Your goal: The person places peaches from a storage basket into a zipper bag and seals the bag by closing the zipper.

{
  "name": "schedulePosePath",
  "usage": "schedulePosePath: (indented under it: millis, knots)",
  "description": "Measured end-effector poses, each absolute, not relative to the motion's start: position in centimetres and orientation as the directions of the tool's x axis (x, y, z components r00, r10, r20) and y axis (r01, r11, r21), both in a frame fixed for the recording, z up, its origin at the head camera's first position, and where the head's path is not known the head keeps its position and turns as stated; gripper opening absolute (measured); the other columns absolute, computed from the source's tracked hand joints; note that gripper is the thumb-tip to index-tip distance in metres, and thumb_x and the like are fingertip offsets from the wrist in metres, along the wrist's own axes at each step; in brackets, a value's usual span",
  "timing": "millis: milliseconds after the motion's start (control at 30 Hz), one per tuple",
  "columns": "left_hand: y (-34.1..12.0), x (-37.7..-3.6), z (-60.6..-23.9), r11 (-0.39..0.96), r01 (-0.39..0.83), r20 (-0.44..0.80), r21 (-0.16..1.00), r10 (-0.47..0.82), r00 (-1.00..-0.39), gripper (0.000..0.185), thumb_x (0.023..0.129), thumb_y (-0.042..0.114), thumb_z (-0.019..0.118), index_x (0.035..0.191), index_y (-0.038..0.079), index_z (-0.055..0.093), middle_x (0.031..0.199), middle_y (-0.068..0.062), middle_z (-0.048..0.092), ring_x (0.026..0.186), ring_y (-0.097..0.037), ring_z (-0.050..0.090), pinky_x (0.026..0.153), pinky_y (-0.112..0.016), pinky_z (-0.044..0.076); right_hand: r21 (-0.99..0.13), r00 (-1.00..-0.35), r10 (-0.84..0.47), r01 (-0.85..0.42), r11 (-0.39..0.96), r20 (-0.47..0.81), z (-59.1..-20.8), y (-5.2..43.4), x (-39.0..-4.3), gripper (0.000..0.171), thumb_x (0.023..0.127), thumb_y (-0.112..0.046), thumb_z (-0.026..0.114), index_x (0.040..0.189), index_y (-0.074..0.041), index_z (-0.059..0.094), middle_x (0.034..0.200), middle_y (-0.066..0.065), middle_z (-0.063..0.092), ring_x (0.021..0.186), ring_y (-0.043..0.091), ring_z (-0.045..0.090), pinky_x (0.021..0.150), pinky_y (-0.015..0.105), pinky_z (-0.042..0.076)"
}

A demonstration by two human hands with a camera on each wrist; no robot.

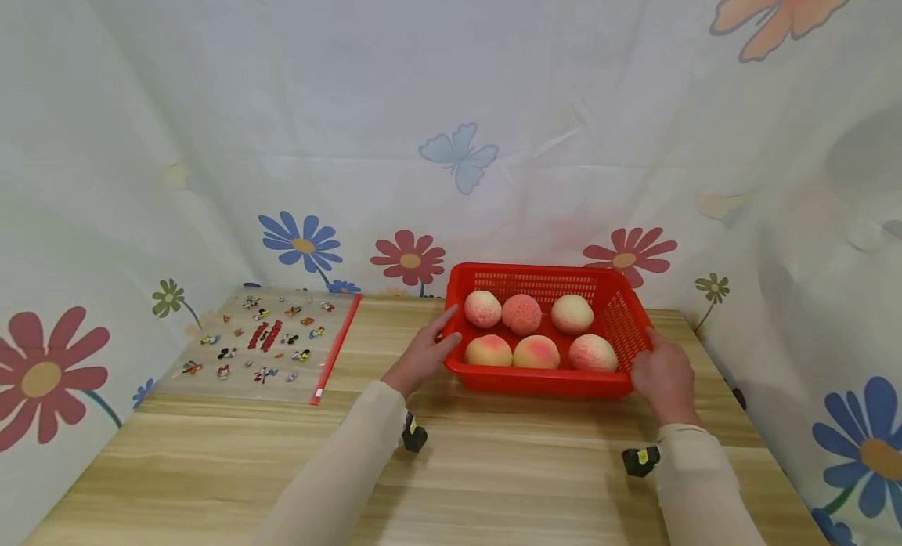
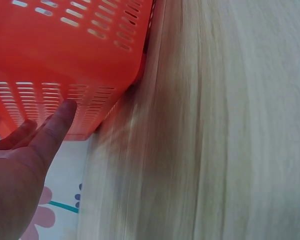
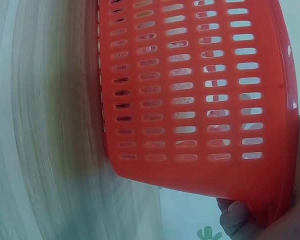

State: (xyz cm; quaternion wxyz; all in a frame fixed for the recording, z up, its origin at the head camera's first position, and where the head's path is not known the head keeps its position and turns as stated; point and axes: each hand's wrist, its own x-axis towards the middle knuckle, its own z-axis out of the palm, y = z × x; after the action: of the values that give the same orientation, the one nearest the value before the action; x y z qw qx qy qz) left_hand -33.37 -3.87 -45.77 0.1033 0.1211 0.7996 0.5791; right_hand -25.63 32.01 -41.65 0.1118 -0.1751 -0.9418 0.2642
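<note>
A red plastic basket [image 1: 543, 380] with slotted walls sits at the back of the wooden table, and several peaches [image 1: 522, 315] lie in it in two rows. At its left side is my left hand [image 1: 421, 356]. In the left wrist view its fingers [image 2: 55, 127] reach out nearly straight along the outside of the slotted wall, near or touching it. My right hand [image 1: 665, 376] grips the basket's rim at the front right corner. In the right wrist view, bent fingertips [image 3: 235, 215] show below that corner, and the rest of the hand is partly out of frame.
Left of the basket, a clear zip bag [image 1: 243, 350] with cartoon prints and a red slider edge lies flat on the table [image 1: 232, 452]. A white cloth [image 1: 338, 84] printed with flowers and butterflies hangs behind and along both sides, close to the basket's back.
</note>
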Motion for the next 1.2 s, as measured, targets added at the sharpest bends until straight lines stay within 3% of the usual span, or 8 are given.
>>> schedulePosePath:
  millis: [367,700,1067,1200]
  knots:
    - [-5.1,-33.6,-45.8,0.3,0.045,-0.049,0.953,0.298,-0.953,0.06,0.096,0.043,0.055,0.149,0.048,0.027,0.156,-0.001,0.035,0.128,-0.025,0.049,0.089,-0.041,0.056,-0.522,-0.918,0.359,0.227,0.822,0.167,-41.9,31.2,-25.6,0.053,0.096,-0.01,0.036,0.147,0.004,0.033,0.13,0.036,0.049,0.104,0.045,0.052,0.085,0.057,0.049]
    - [-6.4,-33.2,-45.2,0.3,0.024,-0.066,0.954,0.286,-0.956,0.061,0.096,0.042,0.056,0.15,0.044,0.028,0.155,0.001,0.035,0.13,-0.027,0.048,0.09,-0.041,0.056,-0.537,-0.924,0.341,0.202,0.819,0.172,-41.9,30.2,-25.6,0.053,0.096,-0.011,0.036,0.147,0.005,0.034,0.126,0.035,0.051,0.104,0.044,0.051,0.088,0.058,0.049]
    - [-8.0,-33.8,-45.9,0.301,0.023,-0.058,0.953,0.258,-0.964,0.057,0.096,0.041,0.057,0.147,0.047,0.032,0.155,-0.002,0.037,0.129,-0.027,0.05,0.092,-0.042,0.055,-0.577,-0.932,0.344,0.222,0.786,0.111,-41.7,28.7,-25.6,0.055,0.097,-0.012,0.035,0.15,0.002,0.029,0.124,0.033,0.049,0.097,0.039,0.048,0.078,0.05,0.052]
    - [-8.5,-33.7,-45.8,0.302,0.017,-0.06,0.953,0.244,-0.968,0.057,0.096,0.039,0.057,0.147,0.047,0.033,0.153,0.0,0.039,0.127,-0.027,0.052,0.092,-0.041,0.055,-0.586,-0.938,0.334,0.218,0.781,0.097,-41.8,28.4,-25.7,0.055,0.097,-0.012,0.035,0.15,0.001,0.028,0.127,0.034,0.048,0.1,0.04,0.048,0.083,0.053,0.051]
